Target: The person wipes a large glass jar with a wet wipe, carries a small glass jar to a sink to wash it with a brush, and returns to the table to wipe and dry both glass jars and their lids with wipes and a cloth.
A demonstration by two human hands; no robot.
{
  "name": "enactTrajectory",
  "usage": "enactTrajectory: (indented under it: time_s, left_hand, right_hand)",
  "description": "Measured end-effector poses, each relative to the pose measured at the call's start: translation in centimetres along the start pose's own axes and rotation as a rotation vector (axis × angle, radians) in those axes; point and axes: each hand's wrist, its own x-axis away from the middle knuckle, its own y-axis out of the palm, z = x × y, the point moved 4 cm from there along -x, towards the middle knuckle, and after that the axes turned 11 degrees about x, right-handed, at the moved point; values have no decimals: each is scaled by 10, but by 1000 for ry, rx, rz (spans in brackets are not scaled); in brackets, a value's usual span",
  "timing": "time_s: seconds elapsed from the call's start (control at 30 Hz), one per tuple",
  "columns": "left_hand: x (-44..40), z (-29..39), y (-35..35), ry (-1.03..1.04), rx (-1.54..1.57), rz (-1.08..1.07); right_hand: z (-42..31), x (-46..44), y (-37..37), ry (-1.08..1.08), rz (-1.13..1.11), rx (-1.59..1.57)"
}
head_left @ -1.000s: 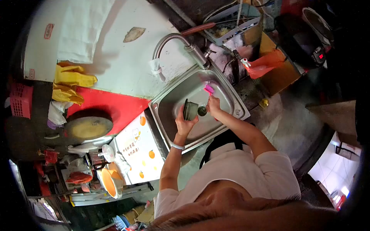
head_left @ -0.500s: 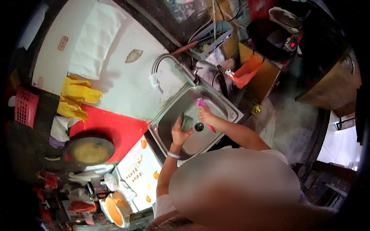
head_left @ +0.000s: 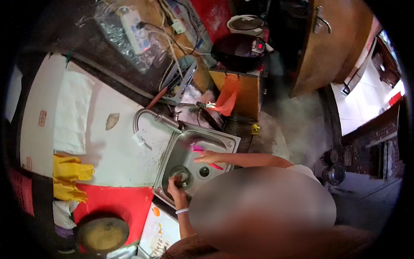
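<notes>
My left hand is closed around the side of a round, clear glass bowl in the left part of the steel sink. The bowl's mouth faces up toward me. My right hand grips a pink brush over the far side of the basin. Its head shows beyond my fingers and the handle sticks out below them. Between the two hands lies the dark drain. A curved metal faucet with a white spout end stands at the sink's corner.
Left of the sink is a white counter with yellow gloves at its edge. A dark round pan sits on a red surface. An orange-red bag hangs by a wooden cabinet. A door stands ajar.
The view has swung, shifting the sink left and down. The glass bowl has turned from its side to mouth up and sits lower in the sink. The brush remains in my right hand.
</notes>
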Motion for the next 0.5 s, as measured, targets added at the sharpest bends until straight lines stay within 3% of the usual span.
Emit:
enactTrajectory:
  time_s: [0.07, 0.1, 0.17, 0.23, 0.3, 0.37, 0.43, 0.5]
  left_hand:
    - [20, -15, 51, 6, -211, -75]
    - [26, -38, 73, -230, 76, -159]
    - [26, -76, 105, -349, 118, -288]
    - [20, -111, 134, -348, 39, -350]
    - [46, -114, 192, -348, -100, -453]
    - [66, -140, 235, -863, 283, -504]
    - [81, -175, 275, -994, 175, -695]
    - [101, -213, 323, -1048, 173, -757]
  right_hand:
    - [-35, 28, -51, 356, -153, -335]
    - [-33, 34, -62, 480, -185, -443]
    - [3, 32, -60, 422, -328, -40]
    - [28, 50, -85, 574, -242, 24]
    - [48, 73, -127, 475, 150, 186]
    - [21, 108, -186, 433, 184, 274]
    - [32, 127, -217, 327, 138, 514]
    - [30, 163, -272, 621, 303, 289]
